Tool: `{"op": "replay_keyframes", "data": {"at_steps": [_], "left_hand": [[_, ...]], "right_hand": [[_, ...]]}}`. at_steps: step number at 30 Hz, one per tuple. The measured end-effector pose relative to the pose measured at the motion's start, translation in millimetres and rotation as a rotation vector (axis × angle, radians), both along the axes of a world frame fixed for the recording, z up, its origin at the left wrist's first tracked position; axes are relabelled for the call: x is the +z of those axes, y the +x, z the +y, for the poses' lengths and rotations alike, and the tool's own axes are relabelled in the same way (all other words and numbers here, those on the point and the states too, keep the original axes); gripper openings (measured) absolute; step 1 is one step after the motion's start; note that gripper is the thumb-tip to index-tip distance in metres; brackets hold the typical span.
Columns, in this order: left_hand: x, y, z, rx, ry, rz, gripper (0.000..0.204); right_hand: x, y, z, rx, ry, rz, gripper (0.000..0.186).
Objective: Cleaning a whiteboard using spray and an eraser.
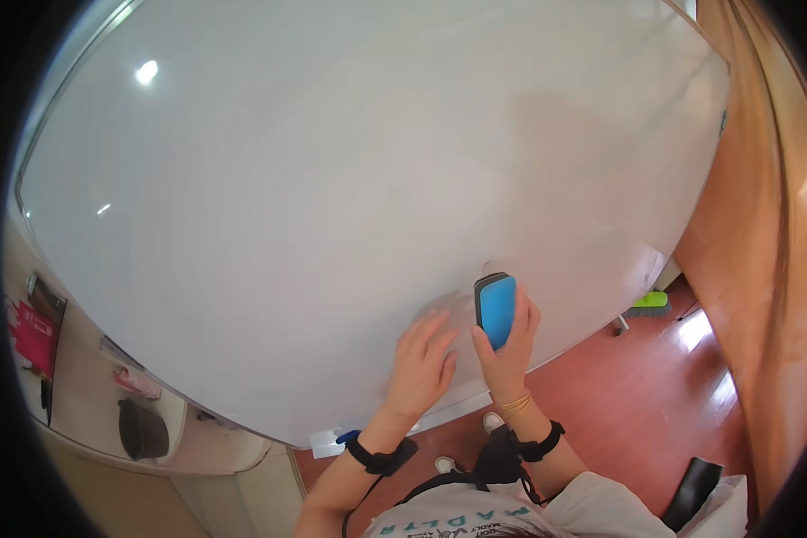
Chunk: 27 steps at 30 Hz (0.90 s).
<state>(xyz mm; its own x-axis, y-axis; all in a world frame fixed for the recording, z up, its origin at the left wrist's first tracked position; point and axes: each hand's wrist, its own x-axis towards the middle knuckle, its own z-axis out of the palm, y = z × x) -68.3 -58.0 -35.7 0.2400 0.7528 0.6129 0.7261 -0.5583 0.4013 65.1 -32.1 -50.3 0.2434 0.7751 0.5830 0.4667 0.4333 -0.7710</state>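
A large whiteboard (332, 179) fills most of the view, its surface blank apart from glare and soft shadows. My right hand (510, 350) grips a whiteboard eraser (497, 309) with a blue back and a dark edge, held at the board's lower right part. Whether the eraser's pad touches the board I cannot tell. To its left, my left hand (421, 360) holds nothing; its fingers are apart and reach toward the board. Below the left hand, a pale tray (329, 443) at the board's bottom edge carries a blue item (347, 437).
At the left, a curved pale counter (184, 439) holds a dark bin (143, 430) and a pink packet (137, 383). An orange curtain (753, 224) hangs at the right. A green broom head (652, 303) rests on the reddish floor (601, 394). A black object (693, 493) lies lower right.
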Motion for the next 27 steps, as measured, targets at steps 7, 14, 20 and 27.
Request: {"op": "replay_keyframes", "data": {"at_steps": [7,14,20,27], "left_hand": [[16,13,34,0.215,0.301,0.154,0.043],[33,6,51,0.468,0.294,0.351,0.053],[22,5,50,0.527,0.361,0.404,0.057],[24,7,45,0.521,0.362,0.432,0.057]], "right_hand": [[-10,10,23,0.048,0.117,-0.134,0.061],[54,11,52,0.012,0.290,-0.217,0.056],[27,13,35,0.088,0.283,-0.316,0.055],[52,20,44,-0.082,0.322,-0.197,0.056]]}}
